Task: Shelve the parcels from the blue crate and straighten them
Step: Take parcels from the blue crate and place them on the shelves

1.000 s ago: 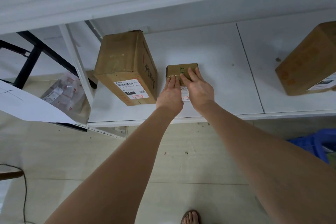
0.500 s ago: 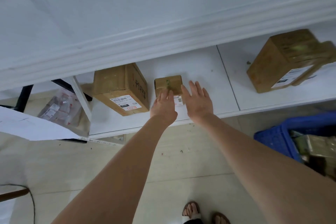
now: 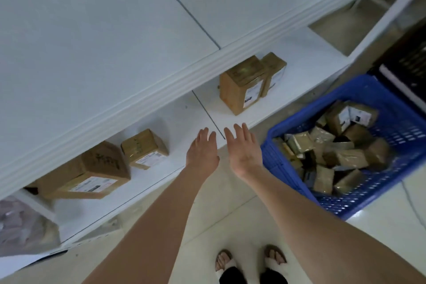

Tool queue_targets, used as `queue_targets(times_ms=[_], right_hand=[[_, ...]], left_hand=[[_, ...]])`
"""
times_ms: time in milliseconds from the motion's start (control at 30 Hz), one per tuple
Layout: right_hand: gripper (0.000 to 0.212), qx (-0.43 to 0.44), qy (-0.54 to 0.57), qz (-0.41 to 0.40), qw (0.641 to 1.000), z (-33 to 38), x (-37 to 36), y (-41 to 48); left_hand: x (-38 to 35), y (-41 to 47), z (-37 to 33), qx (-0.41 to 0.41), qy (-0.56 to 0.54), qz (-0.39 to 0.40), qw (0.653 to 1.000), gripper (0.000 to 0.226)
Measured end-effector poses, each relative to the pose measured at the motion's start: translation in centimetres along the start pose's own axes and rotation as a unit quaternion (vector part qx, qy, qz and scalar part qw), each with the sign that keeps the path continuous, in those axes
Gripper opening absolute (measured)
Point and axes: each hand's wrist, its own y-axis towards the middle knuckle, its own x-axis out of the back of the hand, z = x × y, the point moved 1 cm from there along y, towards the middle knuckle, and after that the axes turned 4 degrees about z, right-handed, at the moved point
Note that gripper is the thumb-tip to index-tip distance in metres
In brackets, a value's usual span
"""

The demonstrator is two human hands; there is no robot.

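Far left, lower shelf (image 3: 184, 113): a clear plastic bag (image 3: 20, 226) of goods, blurred. Next along, a large carton (image 3: 92, 168), label facing out. Just beside it, a small parcel (image 3: 144, 148) sits askew to the shelf edge, apart from the carton.

Centre: left hand (image 3: 202, 152) and right hand (image 3: 244, 150) hover side by side over the shelf's front lip, not touching each other. Both are empty. The fingers are straight and a little spread, with nothing clamped.

Right of the hands, two more parcels stand close together on the shelf: a tall parcel (image 3: 242, 85) in front and a second parcel (image 3: 274, 71) behind it. Whether they touch, I cannot tell.

Far right, on the floor: the blue crate (image 3: 368, 198), with crate parcels (image 3: 350, 159) heaped loosely inside, many at odd angles. Most of the task's stock is in there, so my judgement is that much of the job is left.

Risks from here:
- The heap is unstable. Pulling one from low down could shift or spill the others.
- The wrapping looks glossy, so a one-handed grip may slip.
- The upper board overhangs the low shelf. A parcel carried in high could strike its edge.
- Setting one near the tall parcel could knock it over.
- A parcel left at the front lip could drop to the floor.
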Motion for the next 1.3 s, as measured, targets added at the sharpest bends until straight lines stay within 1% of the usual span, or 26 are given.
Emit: queue_targets(times_ms=[133, 233, 333, 500, 567, 633, 767, 833, 900, 1000, 1133, 1300], right_hand=[[0.077, -0.065, 0.006, -0.026, 0.998, -5.9, 0.9, -1.7], [0.077, -0.101, 0.012, -0.011, 0.995, -10.4, 1.3, -3.1], [0.078, -0.122, 0.022, -0.005, 0.992, -14.9, 1.7, -4.7], [0.08, -0.129, 0.051, -0.001, 0.99, -23.5, 2.1, -7.2], [0.078, -0.125, 0.056, -0.004, 0.991, -27.4, 2.3, -8.0], [0.074, -0.122, 0.057, -0.002, 0.991, -31.5, 2.5, -9.1], [0.072, -0.126, 0.061, 0.003, 0.99, -39.8, 3.3, -10.4], [0.074, -0.134, 0.05, 0.027, 0.989, -43.5, 3.7, -10.7], [0.075, -0.141, 0.052, 0.043, 0.988, -46.5, 3.8, -10.7], [0.07, -0.152, 0.081, 0.06, 0.983, -49.9, 3.4, -9.7], [0.068, -0.181, 0.138, 0.093, 0.969, -53.1, 2.4, -6.9], [0.068, -0.18, 0.159, 0.137, 0.961, -56.2, 0.9, -1.1]], left_hand=[[0.4, 1.4, -6.3, -0.057, 0.004, 0.01, 0.998, 0.068], [0.1, 2.2, -11.1, -0.091, 0.021, 0.026, 0.995, 0.064], [-0.5, 2.7, -16.0, -0.098, 0.034, 0.043, 0.994, 0.056], [-2.7, 4.1, -24.5, -0.108, 0.04, 0.058, 0.992, 0.049], [-3.8, 4.6, -28.2, -0.102, 0.052, 0.063, 0.991, 0.059], [-5.1, 5.1, -32.4, -0.093, 0.051, 0.063, 0.992, 0.063], [-7.9, 6.3, -40.8, -0.106, 0.028, 0.068, 0.992, 0.056], [-9.2, 7.2, -43.8, -0.111, 0.021, 0.074, 0.991, 0.055], [-10.2, 8.1, -45.8, -0.115, 0.027, 0.077, 0.99, 0.058], [-11.2, 9.8, -47.4, -0.1, 0.022, 0.105, 0.989, 0.063], [-12.7, 12.8, -48.1, -0.072, 0.011, 0.134, 0.988, 0.058], [-14.9, 18.6, -48.7, -0.015, 0.008, 0.176, 0.984, 0.056]])
